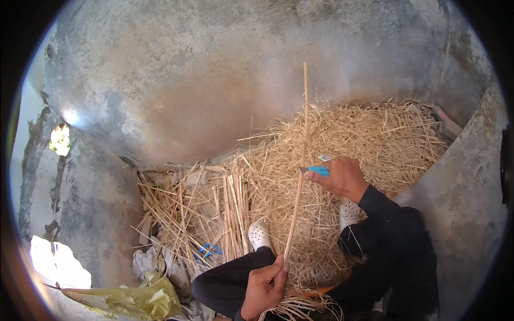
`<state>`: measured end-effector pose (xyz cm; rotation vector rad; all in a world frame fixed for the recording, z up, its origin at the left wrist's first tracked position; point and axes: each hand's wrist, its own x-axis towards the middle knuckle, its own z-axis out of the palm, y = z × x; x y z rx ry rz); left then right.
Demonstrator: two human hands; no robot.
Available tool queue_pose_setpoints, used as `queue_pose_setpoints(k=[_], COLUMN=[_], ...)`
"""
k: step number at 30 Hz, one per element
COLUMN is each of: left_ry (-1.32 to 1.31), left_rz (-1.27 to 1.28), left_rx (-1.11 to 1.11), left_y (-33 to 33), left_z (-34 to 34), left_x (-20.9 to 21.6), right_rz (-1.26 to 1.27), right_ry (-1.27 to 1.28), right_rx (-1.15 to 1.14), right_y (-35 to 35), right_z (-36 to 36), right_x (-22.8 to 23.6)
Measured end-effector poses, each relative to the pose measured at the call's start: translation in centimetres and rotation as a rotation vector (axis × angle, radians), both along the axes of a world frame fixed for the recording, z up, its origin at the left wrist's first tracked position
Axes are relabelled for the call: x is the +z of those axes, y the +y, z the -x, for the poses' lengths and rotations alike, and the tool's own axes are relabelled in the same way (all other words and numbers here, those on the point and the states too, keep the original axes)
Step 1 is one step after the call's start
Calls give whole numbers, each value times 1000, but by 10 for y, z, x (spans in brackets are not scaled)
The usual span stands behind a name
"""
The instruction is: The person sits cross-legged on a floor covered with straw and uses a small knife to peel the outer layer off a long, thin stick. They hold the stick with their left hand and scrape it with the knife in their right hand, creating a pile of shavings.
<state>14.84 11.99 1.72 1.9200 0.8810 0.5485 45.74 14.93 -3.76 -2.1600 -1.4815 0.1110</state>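
Observation:
A long, thin bamboo strip (294, 214) runs upward from my lap, its far tip standing above the shavings. My left hand (266, 284) pinches it near its lower end. My right hand (342, 178) is closed round a blue-handled utility knife (319, 170), whose blade meets the strip about midway along. The right thumb lies close to the strip, just below the blade; whether it touches cannot be made out. Thin curled shavings (308, 304) lie by my left wrist.
A big heap of bamboo shavings (375, 134) spreads before me against the grey concrete wall (225, 69). Split strips (234, 214) lie left of my white clog (259, 235). Blue-handled scissors (209, 250) and a yellowish plastic sheet (134, 300) are at lower left.

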Motion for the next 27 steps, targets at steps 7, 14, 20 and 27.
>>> queue_pose_setpoints(k=[7,14,20,27], left_ry=[92,86,60,115], left_rz=[-103,-82,-218,-152], left_rx=[-7,-40,-12,33], left_y=[8,9,10,10], left_z=[-5,0,-12,-15], left_x=[7,-1,6,2], right_rz=[-183,-19,-233,-151], right_ry=[-117,33,-105,25], right_rx=[394,258,380,305], right_y=[-29,-15,-21,-16], right_z=[61,37,50,55], right_x=[9,-12,2,-11])
